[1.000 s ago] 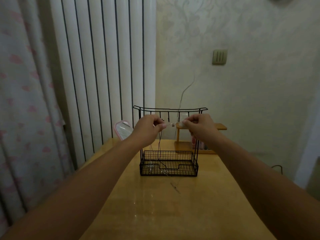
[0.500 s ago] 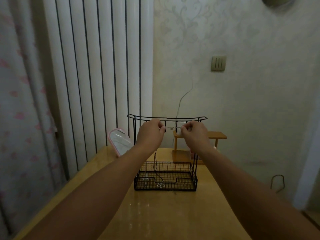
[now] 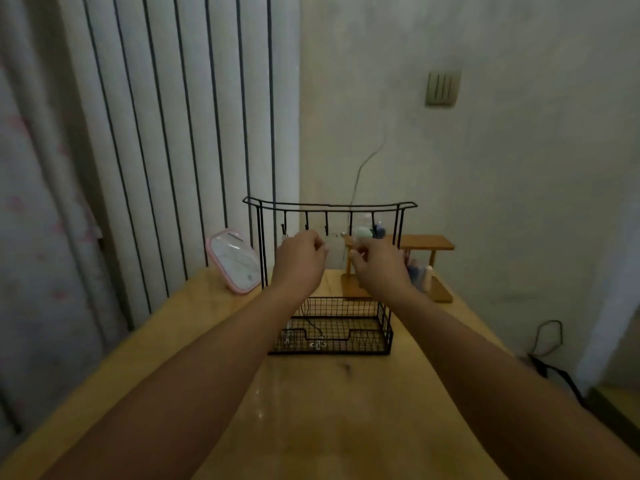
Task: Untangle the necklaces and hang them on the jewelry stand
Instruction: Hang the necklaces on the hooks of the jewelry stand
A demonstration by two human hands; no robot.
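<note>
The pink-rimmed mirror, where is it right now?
In the head view, the pink-rimmed mirror leans at the table's far left edge, just left of the black wire jewelry stand.

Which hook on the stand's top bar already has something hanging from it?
The leftmost hook: a thin pale strand hangs from it, just left of the left hand. The other hooks look bare, though the two rightmost stand against background clutter.

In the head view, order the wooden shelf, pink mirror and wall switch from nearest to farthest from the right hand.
From the right hand:
1. wooden shelf, just beside it on the right
2. pink mirror, across on the left, past the stand
3. wall switch, high on the wall
</note>
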